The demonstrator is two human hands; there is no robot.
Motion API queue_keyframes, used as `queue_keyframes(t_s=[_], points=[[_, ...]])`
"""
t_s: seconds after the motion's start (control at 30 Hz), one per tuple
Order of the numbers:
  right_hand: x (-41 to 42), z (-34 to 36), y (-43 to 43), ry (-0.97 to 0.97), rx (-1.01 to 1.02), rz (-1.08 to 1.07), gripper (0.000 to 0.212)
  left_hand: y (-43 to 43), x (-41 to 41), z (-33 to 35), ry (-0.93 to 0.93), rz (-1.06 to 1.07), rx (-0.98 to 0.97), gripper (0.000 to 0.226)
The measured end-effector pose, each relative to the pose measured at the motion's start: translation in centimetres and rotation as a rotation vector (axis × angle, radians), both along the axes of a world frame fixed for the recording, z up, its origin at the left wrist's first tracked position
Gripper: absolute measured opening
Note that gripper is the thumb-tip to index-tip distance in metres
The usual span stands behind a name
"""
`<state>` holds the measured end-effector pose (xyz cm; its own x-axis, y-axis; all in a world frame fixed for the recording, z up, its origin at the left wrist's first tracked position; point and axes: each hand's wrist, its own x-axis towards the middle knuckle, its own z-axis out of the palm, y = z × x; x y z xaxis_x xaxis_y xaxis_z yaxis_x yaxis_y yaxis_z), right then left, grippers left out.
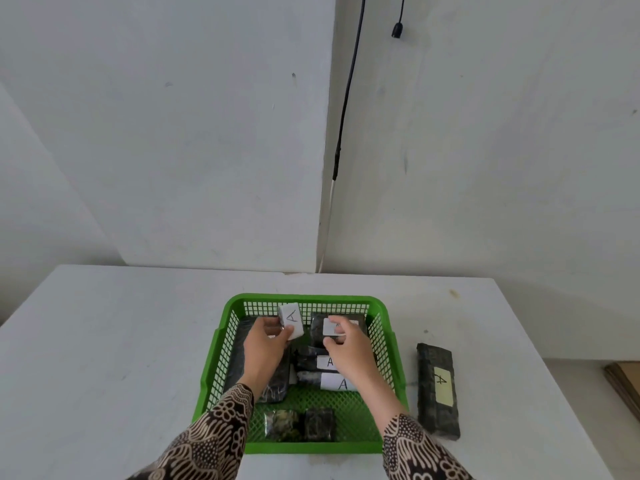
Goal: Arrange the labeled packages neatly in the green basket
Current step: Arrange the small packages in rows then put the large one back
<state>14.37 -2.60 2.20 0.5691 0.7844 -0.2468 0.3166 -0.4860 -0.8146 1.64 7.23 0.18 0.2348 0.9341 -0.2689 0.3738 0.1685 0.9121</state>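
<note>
1. Low in the frame, two small dark wrapped packets lie at the near edge of the green plastic mesh basket on the white bench.
2. At lower right, a long dark package with a yellow "A" label lies on the bench beside the basket.
3. Mid-basket, two dark packages with white "A" labels lie side by side.
4. Further back, the left hand grips a small white "A"-labelled package; the right hand pinches another dark labelled package.

A handwritten "A" stands on the small white package at the green basket's far edge, on two white labels mid-basket, and on the yellow label of the dark package near the table's right edge.
</note>
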Motion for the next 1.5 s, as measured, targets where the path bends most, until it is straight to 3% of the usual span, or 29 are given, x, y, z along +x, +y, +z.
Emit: queue_keyframes(t_s=[0.17,0.37,0.57,0.73,0.87,1.0,1.1,1.2,1.27,1.37,1.5], points=[[-0.2,-2.9,-0.7,-0.261,-0.169,0.074,0.053,1.2,0.3,-0.5,0.113,-0.087,0.075,0.032],[-0.2,-5.1,-2.3,-0.309,-0.137,0.102,0.051,1.2,1.3,-1.8,0.159,-0.239,0.15,0.041],[0.2,-5.9,-2.5,-0.318,-0.121,0.09,0.049,1.4,2.4,-2.6,0.398,-0.312,0.243,0.039],[0.3,-6.2,-2.5,-0.318,-0.112,0.082,0.049,1.4,3.0,-2.8,0.662,-0.497,0.35,0.046],[0.4,-6.0,-2.7,-0.316,-0.099,0.083,0.049,1.2,3.0,-3.1,0.624,-0.481,0.365,0.046],[0.3,-5.5,-2.7,-0.294,-0.083,0.066,0.048,2.1,2.6,-2.7,0.477,-0.486,0.217,0.035],[-0.6,-4.0,-2.6,-0.277,0.007,0.076,0.033,3.1,1.3,-2.0,0.375,-0.481,0.18,0.034],[-2.9,-2.2,-2.5,-0.038,-0.034,0.27,0.021,3.5,-0.6,-1.7,0.322,-0.463,0.157,0.028],[-4.5,-1.7,-2.7,0.065,-0.159,0.441,0.033,3.4,-2.0,-1.7,0.315,-0.443,0.146,0.022],[-6.1,-2.4,-2.9,-0.055,-0.364,0.589,0.052,2.6,-3.5,-1.3,0.296,-0.406,0.097,0.012],[-6.6,-1.2,-3.1,0.047,-0.236,0.434,0.037,1.3,-5.3,0.0,0.212,-0.389,-0.013,0.024]])
